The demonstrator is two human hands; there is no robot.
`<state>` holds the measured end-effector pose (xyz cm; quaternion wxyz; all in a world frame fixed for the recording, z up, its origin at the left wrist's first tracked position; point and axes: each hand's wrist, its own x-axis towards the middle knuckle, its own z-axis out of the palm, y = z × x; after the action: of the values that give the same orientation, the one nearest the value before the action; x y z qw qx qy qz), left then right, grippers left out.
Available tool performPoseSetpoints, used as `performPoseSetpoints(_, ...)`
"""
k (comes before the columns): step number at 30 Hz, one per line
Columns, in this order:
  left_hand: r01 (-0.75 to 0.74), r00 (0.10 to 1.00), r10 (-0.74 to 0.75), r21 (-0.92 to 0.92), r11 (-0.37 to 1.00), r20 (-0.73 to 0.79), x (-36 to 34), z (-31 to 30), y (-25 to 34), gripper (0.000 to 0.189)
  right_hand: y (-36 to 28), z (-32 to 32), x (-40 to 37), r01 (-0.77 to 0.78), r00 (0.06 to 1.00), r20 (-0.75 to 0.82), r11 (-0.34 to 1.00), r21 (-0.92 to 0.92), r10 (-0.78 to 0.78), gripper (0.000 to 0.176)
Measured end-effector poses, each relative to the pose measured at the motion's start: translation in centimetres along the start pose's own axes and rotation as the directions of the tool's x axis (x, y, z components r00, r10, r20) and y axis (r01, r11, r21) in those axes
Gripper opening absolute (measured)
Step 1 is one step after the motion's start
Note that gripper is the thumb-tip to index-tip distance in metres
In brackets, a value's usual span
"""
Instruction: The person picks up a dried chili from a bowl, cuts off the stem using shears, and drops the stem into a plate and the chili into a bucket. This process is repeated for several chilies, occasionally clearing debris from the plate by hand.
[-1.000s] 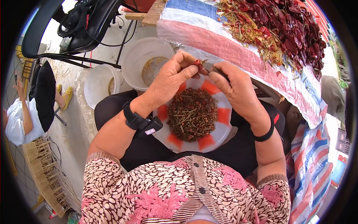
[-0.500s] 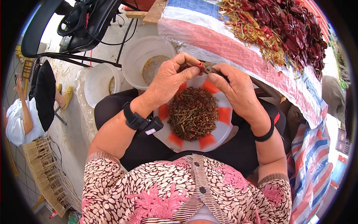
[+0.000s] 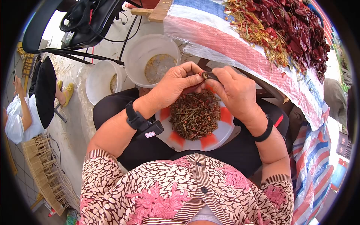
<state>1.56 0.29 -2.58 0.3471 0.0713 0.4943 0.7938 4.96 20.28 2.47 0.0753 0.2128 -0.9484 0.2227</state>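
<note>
Pinched between the thumb and fingers of my left hand [image 3: 180, 80] is a dried red chili pepper [image 3: 192, 89], its stem end turned toward the right. My right hand [image 3: 235, 88] grips a small dark metal tool [image 3: 212, 76] whose tip touches that stem end; its exact kind is partly hidden by my fingers. Both hands are over a white bowl with red patches [image 3: 225, 139] on my lap. Inside lies a heap of chili stems and bits [image 3: 195, 118].
A striped woven sheet [image 3: 217, 33] covers a table at upper right, bearing dried red chilies [image 3: 296, 33] and yellowish seeds and scraps [image 3: 258, 39]. Two plastic tubs [image 3: 131, 56] stand ahead left, near a black chair [image 3: 45, 26]. Another person [image 3: 26, 116] is at far left.
My hands have moved slightly lower and to the right. More of the chili's body now shows under my left fingers, and the tool is at its stem end.
</note>
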Motion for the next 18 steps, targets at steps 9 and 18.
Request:
performPoseSetpoints(9,0.080,0.959,-0.070,-0.026,0.996,0.275,-2.0,-1.2,1.0,0.014,0.2,0.8,-0.8,-0.498,0.851,0.525,0.278,0.822,-0.028,0.030)
performPoseSetpoints(18,0.034,0.961,-0.049,0.058,0.998,0.271,-2.4,-1.7,2.1,0.012,-0.1,1.1,-0.5,-0.481,0.862,0.504,0.221,0.848,-0.056,0.031)
